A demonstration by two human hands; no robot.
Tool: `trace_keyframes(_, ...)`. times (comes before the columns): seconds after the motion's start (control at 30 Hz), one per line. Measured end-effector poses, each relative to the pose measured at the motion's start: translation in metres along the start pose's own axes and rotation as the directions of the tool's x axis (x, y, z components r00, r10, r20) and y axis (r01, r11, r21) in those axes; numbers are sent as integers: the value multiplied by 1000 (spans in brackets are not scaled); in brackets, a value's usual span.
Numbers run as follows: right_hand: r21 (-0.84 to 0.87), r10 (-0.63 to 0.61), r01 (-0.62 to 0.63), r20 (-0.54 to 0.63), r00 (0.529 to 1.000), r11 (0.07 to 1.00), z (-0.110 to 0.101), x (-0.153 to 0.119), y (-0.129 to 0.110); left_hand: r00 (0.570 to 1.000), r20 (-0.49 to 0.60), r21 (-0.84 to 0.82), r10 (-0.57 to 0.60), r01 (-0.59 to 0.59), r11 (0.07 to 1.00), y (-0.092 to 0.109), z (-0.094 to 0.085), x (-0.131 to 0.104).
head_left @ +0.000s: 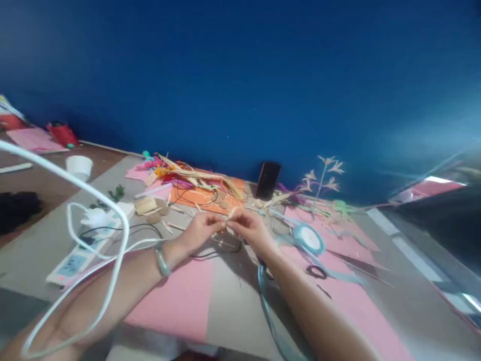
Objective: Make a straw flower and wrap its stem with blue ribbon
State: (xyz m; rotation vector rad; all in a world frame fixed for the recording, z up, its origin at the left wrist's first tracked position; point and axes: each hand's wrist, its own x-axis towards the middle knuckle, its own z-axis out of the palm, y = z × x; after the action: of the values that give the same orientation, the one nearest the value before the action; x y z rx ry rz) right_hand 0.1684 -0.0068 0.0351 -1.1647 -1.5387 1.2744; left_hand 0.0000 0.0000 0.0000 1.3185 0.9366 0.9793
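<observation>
Both hands meet above the middle of the table, fingertips nearly touching. My left hand [205, 228], with a pale green bangle [163, 262] on its wrist, is pinched on a small pale straw-coloured strip [230, 216]. From the other side my right hand [250, 228] pinches the same strip. Fingers cover most of it, and blur hides its exact kind. Beneath the hands lie thin dark cords and a bare patch of table. A roll of light blue ribbon [308, 238] lies to the right of my right hand, its loose ribbon trailing over the pink paper [353, 296].
A white cable [122, 240] loops across the left side, by a power strip [71, 265]. Behind the hands are dry strips [199, 174] on orange paper [191, 195], a dark phone [268, 180] leaning on the blue wall, and pale flowers [326, 175]. A white cup [79, 166] stands left.
</observation>
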Motion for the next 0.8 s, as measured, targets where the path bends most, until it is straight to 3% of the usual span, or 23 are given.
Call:
trace_keyframes(0.47, -74, 41, -48, -98, 994, 996, 2, -5, 3, 999, -8, 7, 46, -46, 999, -6, -1, 1)
trace_keyframes(0.8, -93, 15, -26, -121, 993, 995, 5, -6, -1, 1000, 12, -100, -14, 15, 995, -6, 0, -1)
